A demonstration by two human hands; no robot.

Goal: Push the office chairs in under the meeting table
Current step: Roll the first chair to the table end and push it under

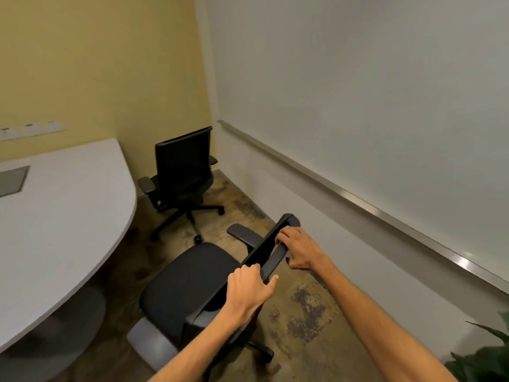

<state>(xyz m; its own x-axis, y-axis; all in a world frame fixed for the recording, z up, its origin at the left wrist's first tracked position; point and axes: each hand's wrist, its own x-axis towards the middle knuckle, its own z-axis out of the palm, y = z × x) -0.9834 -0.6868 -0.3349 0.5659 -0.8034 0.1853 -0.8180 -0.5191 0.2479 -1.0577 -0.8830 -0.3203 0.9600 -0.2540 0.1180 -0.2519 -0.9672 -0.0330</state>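
A black office chair stands just in front of me, its seat facing the white meeting table on the left, with a gap of floor between them. My left hand grips the top edge of its backrest near the lower end. My right hand holds the same top edge further up. A second black office chair stands in the far corner, away from the table's rounded end, turned partly toward it.
A whiteboard with a metal tray rail runs along the right wall. A green plant is at the bottom right. The table's round base sits under its near edge. The floor is worn and stained.
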